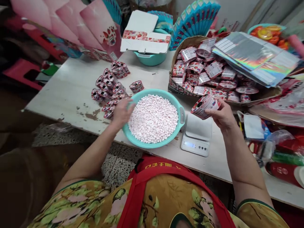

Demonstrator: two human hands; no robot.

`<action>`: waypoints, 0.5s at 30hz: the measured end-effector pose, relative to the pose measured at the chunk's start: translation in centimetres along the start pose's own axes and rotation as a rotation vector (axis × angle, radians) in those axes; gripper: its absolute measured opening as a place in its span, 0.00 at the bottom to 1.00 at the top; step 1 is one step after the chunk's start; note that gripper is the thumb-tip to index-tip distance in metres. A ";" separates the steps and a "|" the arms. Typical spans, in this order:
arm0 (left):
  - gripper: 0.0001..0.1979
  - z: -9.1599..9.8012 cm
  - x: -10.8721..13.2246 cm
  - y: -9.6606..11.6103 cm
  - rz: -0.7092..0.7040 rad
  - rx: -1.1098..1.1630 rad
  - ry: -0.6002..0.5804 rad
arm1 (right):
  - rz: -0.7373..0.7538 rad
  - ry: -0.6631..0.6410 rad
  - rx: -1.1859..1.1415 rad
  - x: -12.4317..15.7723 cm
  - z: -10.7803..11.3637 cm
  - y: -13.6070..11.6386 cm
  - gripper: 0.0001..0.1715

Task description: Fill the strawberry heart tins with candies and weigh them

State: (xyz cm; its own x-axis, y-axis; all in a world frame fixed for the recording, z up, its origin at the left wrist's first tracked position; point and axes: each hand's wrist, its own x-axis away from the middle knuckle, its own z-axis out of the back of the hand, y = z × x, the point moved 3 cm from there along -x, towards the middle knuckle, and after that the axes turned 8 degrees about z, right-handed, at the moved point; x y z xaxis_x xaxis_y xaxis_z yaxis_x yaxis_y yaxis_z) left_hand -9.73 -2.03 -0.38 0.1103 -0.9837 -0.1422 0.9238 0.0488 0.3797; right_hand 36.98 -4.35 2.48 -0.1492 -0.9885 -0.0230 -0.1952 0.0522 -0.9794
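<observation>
My right hand (223, 114) grips a strawberry-printed container (205, 107) by its right side. The container is tilted, with a dark round hole in its end, and it is held above the back of a white kitchen scale (196, 136). Slightly blurred, my left hand (122, 112) is at the left rim of a turquoise basin (152, 145), thumb and fingers apart, with nothing visible between them. Small white and pale pink candies (154, 118) fill much of the basin. Just left of that hand stand several similar containers (106, 83), and a single container (136, 86) lies behind the basin.
A cardboard box (174, 85) full of printed containers stands at the back right, with shiny silver sheets (256, 57) across it. Behind are another turquoise basin (150, 60) under white cartons (142, 28) and pink display cards (99, 28). A red bottle (282, 171) lies at right.
</observation>
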 end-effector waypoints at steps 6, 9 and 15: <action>0.41 -4.2 5.5 4.9 0.081 -0.219 -0.525 | 0.088 -0.011 -0.084 1.9 -1.5 0.3 0.37; 0.46 -5.2 5.5 7.2 0.198 -0.077 -0.532 | -0.068 -0.100 -0.099 3.1 -3.3 1.4 0.41; 0.42 -7.4 3.3 10.9 0.285 0.347 -0.418 | -0.066 -0.101 -0.033 2.6 -9.0 2.9 0.37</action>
State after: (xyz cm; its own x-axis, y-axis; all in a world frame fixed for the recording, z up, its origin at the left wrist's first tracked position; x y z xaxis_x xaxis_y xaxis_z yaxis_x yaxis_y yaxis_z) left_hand 3.41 -3.47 -3.43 0.1171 -0.9284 0.3527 0.6979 0.3296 0.6358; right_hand 27.34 -5.51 1.34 -0.0371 -0.9991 0.0198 -0.2335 -0.0106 -0.9723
